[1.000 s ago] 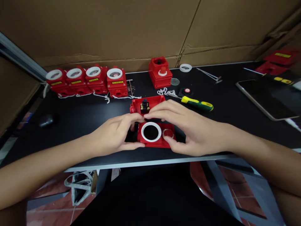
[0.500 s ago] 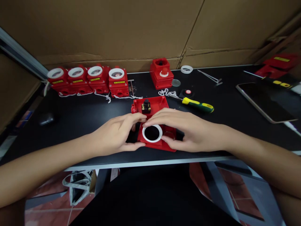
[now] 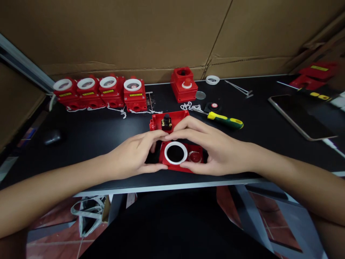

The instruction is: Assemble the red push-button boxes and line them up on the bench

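A red box cover (image 3: 192,147) lies near the table's front edge, with a white ring (image 3: 166,153) around its dark round opening and a small round red part (image 3: 194,157) beside it. My left hand (image 3: 132,154) grips the cover's left end, thumb at the near edge, fingers at the far edge. Curved over the cover from the right, my right hand (image 3: 223,151) has its thumb against the ring's lower edge and its fingertips by the far edge, close to my left fingers. Just behind stands an open red box base (image 3: 176,117) holding a black switch (image 3: 166,123).
Several red boxes (image 3: 134,102) with white rings line the back left. Behind are another red box (image 3: 184,91), a loose white ring (image 3: 212,80) and a clear disc (image 3: 201,95). A screwdriver (image 3: 229,121), phone (image 3: 302,117) and mouse (image 3: 53,137) lie around.
My right thumb has moved down and left along the ring, and its fingers have arched higher, uncovering the small round red part. My left hand keeps its grip.
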Demonstrator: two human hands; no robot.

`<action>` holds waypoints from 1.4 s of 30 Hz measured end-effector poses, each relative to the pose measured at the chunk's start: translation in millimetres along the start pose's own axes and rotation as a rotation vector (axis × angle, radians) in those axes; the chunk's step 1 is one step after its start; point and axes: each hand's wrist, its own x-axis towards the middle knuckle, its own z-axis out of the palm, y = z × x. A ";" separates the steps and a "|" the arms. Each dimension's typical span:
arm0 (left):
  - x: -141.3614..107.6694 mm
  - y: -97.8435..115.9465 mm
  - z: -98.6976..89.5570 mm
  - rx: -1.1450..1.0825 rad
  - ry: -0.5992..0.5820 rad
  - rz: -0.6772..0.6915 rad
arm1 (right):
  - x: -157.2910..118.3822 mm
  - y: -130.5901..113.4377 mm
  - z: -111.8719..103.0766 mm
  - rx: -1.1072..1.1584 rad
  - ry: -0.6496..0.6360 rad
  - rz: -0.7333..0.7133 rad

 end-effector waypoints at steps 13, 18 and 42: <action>1.6 2.7 -1.9 0.002 0.008 0.036 | 0.5 1.9 0.1 0.054 -0.032 -0.006; 1.1 1.8 -0.6 0.009 -0.009 0.003 | 0.0 0.7 6.1 0.003 0.025 0.023; 2.5 8.6 -7.8 -0.149 -0.056 -0.126 | 1.7 1.0 1.5 0.143 -0.072 -0.009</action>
